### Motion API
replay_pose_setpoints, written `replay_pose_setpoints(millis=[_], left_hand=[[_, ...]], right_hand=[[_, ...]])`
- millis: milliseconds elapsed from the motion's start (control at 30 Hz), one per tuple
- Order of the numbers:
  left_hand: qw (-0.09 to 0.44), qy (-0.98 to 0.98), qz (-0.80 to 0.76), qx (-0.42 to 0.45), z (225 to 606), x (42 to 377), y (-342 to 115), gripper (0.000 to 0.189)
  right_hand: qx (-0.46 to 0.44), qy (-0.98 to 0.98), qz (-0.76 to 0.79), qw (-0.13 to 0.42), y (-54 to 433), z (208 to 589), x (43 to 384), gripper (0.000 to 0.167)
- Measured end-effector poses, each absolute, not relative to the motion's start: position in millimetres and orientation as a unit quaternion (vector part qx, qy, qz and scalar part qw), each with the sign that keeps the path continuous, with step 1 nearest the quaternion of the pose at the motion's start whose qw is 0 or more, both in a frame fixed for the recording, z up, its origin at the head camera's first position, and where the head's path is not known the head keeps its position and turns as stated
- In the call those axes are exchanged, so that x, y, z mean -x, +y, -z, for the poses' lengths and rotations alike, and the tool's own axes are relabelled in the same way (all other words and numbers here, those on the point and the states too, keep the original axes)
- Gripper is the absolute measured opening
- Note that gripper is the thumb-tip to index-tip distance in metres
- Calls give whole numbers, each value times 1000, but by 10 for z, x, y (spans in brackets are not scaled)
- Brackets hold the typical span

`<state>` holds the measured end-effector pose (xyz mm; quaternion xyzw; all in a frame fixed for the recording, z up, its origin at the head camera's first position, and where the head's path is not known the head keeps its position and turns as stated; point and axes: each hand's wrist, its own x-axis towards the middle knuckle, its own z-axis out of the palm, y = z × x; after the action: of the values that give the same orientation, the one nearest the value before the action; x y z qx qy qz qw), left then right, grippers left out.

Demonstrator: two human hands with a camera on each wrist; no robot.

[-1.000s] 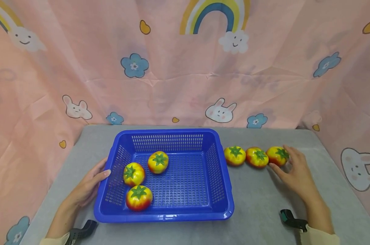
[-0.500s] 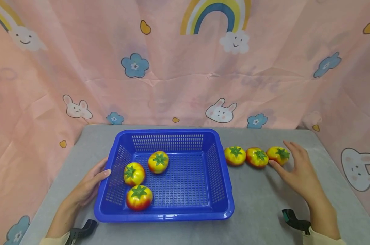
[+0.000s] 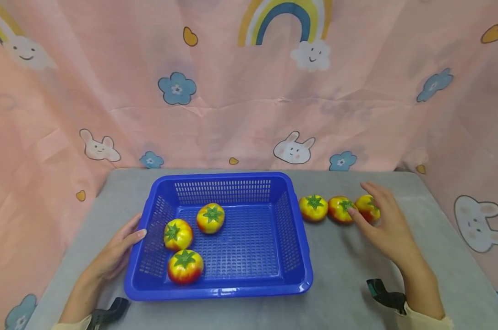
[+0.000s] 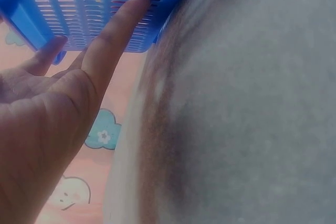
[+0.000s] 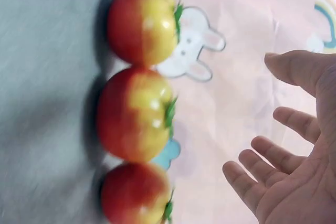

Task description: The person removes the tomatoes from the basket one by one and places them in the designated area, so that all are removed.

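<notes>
My left hand (image 3: pixel 114 252) rests at the left side of a blue plastic basket (image 3: pixel 220 292), thumb at the rim. In the left wrist view its straight fingers (image 4: pixel 107 43) touch the slotted outer wall. My right hand (image 3: pixel 389 227) hovers at the right end of a row of three yellow-red tomatoes, fingers spread, holding nothing. The right tomato (image 3: pixel 366 208) is partly hidden behind it, and the thumb overlaps the middle tomato (image 3: pixel 338 211). Nearest the basket sits the left tomato (image 3: pixel 313 208). The right wrist view shows that hand (image 5: pixel 294 182) apart from the row.
Inside the basket, three more tomatoes lie toward the left: a back one (image 3: pixel 210 218), a middle one (image 3: pixel 177 234) and a front one (image 3: pixel 185 266). A grey cloth (image 3: pixel 335 275) covers the table. Behind it hangs a pink printed curtain (image 3: pixel 232 114).
My right hand has drawn back from around the right tomato, then moved left over the row. The left hand and basket stay put; the head view has shifted slightly.
</notes>
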<state>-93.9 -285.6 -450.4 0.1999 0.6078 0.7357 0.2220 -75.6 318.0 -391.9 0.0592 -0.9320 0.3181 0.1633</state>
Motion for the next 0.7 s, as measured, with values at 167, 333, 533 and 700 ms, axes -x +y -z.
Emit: replay_pose_setpoints(millis=[167, 333, 533, 700], left_hand=[[221, 614, -733, -194, 4499, 938, -2847, 54], [222, 617, -731, -190, 4487, 932, -2857, 53], [220, 621, -728, -189, 4479, 937, -2858, 53], [221, 618, -730, -189, 4477, 933, -2861, 53]], right_hand=[[-62, -936, -316, 143, 3022, 3802, 770, 74], [-93, -929, -333, 132, 2804, 3673, 771, 72], [-134, -925, -326, 142, 2542, 3518, 776, 72], [-157, -926, -319, 125, 2353, 3404, 817, 71]])
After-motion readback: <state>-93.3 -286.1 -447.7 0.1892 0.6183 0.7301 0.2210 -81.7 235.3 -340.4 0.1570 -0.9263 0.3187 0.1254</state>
